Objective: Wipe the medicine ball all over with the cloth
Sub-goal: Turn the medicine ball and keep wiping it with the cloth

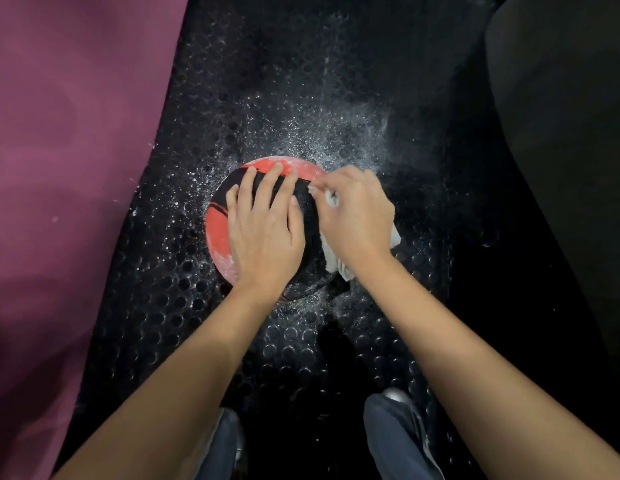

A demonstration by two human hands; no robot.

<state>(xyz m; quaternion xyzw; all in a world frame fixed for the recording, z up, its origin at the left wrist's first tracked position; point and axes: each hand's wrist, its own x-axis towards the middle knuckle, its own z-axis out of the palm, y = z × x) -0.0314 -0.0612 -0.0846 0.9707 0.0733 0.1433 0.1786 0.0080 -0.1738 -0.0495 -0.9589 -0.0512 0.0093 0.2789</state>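
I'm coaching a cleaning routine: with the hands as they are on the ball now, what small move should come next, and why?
Probably sweep the cloth in the right hand up over the far red patch of the medicine ball, which looks dusted with white powder, while the left hand, lying flat on top, steadies the ball.

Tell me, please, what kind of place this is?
Probably a gym or home workout corner: a red-and-black medicine ball lies on a black studded rubber floor mat dusted with white powder, beside a purple mat.
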